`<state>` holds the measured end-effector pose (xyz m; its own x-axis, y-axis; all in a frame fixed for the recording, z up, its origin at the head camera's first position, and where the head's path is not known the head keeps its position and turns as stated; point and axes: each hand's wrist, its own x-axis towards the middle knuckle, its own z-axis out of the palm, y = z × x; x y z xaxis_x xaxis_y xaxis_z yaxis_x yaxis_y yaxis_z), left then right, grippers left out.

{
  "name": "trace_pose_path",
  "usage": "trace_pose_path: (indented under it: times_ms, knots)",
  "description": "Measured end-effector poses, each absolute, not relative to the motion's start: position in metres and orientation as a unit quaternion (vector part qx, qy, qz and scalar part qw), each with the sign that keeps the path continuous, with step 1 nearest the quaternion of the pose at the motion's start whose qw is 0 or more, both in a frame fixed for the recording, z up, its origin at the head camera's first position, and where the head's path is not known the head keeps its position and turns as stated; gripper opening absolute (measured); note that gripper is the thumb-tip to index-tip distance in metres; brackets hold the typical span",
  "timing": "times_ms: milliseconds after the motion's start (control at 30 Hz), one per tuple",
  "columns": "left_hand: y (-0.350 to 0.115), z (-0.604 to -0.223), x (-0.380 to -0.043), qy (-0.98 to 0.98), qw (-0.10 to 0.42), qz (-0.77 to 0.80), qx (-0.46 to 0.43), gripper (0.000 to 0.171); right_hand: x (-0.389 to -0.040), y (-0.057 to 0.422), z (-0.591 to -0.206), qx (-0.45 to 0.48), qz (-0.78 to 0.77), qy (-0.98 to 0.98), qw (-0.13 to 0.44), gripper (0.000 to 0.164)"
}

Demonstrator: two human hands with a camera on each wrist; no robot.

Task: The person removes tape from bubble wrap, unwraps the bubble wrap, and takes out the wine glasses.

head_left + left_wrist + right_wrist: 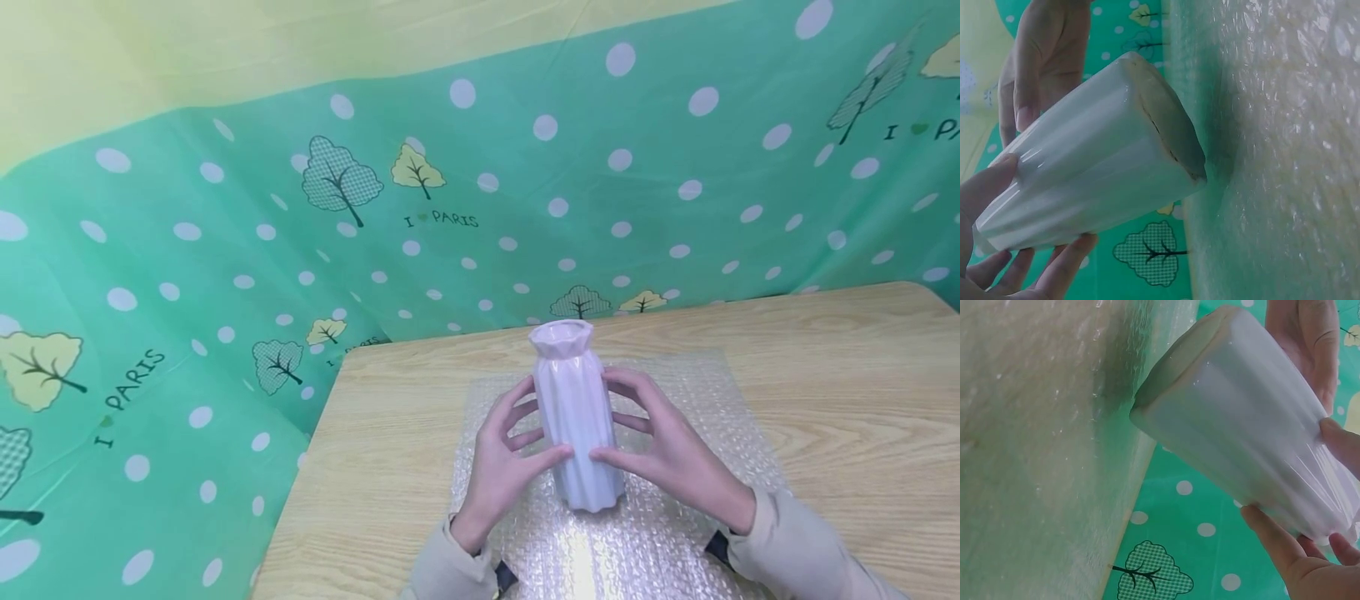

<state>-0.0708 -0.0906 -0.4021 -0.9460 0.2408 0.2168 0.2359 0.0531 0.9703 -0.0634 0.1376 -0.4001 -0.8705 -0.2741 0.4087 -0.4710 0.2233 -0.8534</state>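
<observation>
A white ribbed vase (576, 408) with a flared, scalloped mouth is held between both hands, tilted, its base raised off the bubble wrap. On its left side, my left hand (504, 454) grips it with the thumb in front and the fingers around the side. My right hand (667, 442) grips the opposite side in the same way. The left wrist view shows the unglazed rim around the underside of the vase (1085, 156). In the right wrist view the vase's base (1179, 356) hangs above the sheet.
A sheet of clear bubble wrap (622, 550) lies flat on the wooden table (847, 400), beneath the vase. Behind the table and to its left hangs a green curtain (450, 275) with white dots and printed trees.
</observation>
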Motion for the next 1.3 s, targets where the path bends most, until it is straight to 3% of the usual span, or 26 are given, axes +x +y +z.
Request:
trace_pose_path:
  times_ms: [633,1300]
  knots:
    - [-0.0900,-0.4033,-0.0749,0.720,0.001,0.667,0.191,0.087,-0.0665,0.1397,-0.4004,0.227,0.580,-0.778,0.079,0.103]
    - [-0.0832,-0.4118,-0.0716,0.742,-0.083,0.620,0.241,0.084,-0.0635,0.1341,-0.4028,0.265,0.527,-0.793,0.154,0.109]
